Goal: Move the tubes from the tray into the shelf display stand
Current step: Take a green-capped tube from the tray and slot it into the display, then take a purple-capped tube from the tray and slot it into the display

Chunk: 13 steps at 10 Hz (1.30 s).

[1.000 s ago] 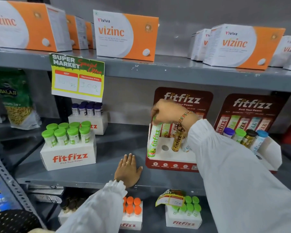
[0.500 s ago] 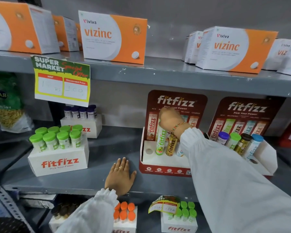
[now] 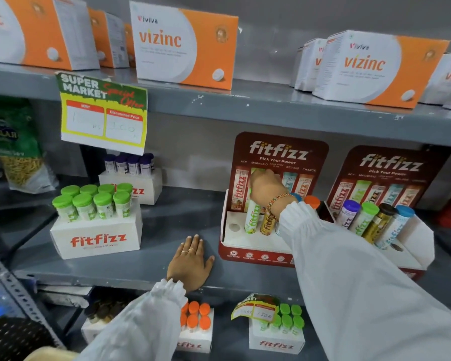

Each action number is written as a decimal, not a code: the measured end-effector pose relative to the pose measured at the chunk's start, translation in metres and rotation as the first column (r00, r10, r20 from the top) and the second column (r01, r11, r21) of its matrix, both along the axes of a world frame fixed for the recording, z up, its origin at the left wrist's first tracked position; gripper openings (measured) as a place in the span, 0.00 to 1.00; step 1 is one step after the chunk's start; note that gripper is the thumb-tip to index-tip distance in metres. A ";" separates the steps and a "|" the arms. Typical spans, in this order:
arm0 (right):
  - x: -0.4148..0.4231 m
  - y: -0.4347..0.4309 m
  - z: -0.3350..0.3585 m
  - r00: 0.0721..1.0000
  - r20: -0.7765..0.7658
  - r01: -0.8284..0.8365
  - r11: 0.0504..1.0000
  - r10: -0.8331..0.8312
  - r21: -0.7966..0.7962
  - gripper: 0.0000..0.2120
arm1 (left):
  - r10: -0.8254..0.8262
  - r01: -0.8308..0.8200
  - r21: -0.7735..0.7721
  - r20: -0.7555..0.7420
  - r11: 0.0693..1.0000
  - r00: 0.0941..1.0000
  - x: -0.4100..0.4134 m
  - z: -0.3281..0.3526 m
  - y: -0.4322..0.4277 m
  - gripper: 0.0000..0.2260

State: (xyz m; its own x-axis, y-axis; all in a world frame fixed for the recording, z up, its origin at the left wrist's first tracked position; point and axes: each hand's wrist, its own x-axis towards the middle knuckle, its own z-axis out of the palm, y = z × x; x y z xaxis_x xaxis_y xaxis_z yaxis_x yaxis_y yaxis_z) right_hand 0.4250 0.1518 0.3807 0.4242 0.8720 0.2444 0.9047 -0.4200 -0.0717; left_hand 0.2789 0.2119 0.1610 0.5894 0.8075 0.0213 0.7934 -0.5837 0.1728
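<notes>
A red fitfizz display stand (image 3: 255, 256) sits on the middle shelf. A green-and-white tube (image 3: 251, 217) stands in its second hole, and my right hand (image 3: 264, 188) is closed over the tube's top. A gold tube (image 3: 267, 222) stands beside it, and an orange cap (image 3: 312, 201) and a blue cap show behind my wrist. The leftmost hole (image 3: 234, 227) holds nothing. My left hand (image 3: 190, 261) lies flat, fingers spread, on the shelf in front of the stand. A white fitfizz tray (image 3: 97, 238) holding several green-capped tubes (image 3: 94, 201) stands to the left.
A second red stand (image 3: 412, 254) at the right holds several tubes. A white tray of purple-capped tubes (image 3: 130, 164) sits at the back left. Vizinc boxes (image 3: 185, 45) line the upper shelf, where a price card (image 3: 103, 113) hangs. Orange-capped and green-capped trays fill the lower shelf.
My right hand has lowered the green-and-white tube from a tilted position above the stand down into its second hole. My left hand has stayed flat on the shelf.
</notes>
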 end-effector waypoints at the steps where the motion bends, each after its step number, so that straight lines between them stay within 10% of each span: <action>1: -0.019 0.003 -0.024 0.986 0.132 -0.114 0.992 0.105 0.063 0.15 | 0.002 -0.008 0.034 0.181 0.999 0.983 -0.009 0.005 -0.007 0.26; 4: -0.193 0.003 -0.165 0.801 0.028 -0.558 0.728 0.598 0.397 0.14 | 0.200 -0.302 0.124 0.511 0.945 0.836 -0.152 -0.052 -0.066 0.19; 6: -0.281 -0.014 -0.297 0.584 -0.356 -0.779 0.627 0.730 0.008 0.18 | 0.630 -0.612 -0.161 0.286 0.774 0.722 -0.256 -0.160 -0.147 0.23; 8: -0.337 -0.003 -0.386 0.566 -0.377 -0.824 0.493 0.734 -0.278 0.18 | 0.758 -0.718 -0.308 0.015 0.624 0.653 -0.285 -0.218 -0.191 0.32; 11: -0.377 0.008 -0.401 0.590 -0.276 -0.794 0.484 0.759 -0.368 0.12 | 0.746 -0.719 -0.262 0.004 0.644 0.666 -0.288 -0.235 -0.192 0.28; 13: -0.367 0.009 -0.374 0.601 -0.498 -0.798 0.508 0.625 -0.326 0.16 | 0.747 -0.725 -0.249 -0.012 0.642 0.665 -0.287 -0.235 -0.193 0.30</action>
State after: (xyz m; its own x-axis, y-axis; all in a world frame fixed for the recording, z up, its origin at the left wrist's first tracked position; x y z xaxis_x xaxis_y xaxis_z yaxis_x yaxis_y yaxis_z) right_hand 0.0578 0.1611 0.0066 -0.4284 0.8528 -0.2987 0.8754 0.3097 -0.3712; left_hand -0.0077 0.0187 -0.0739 -0.1973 0.9622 -0.1877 0.9202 0.2478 0.3029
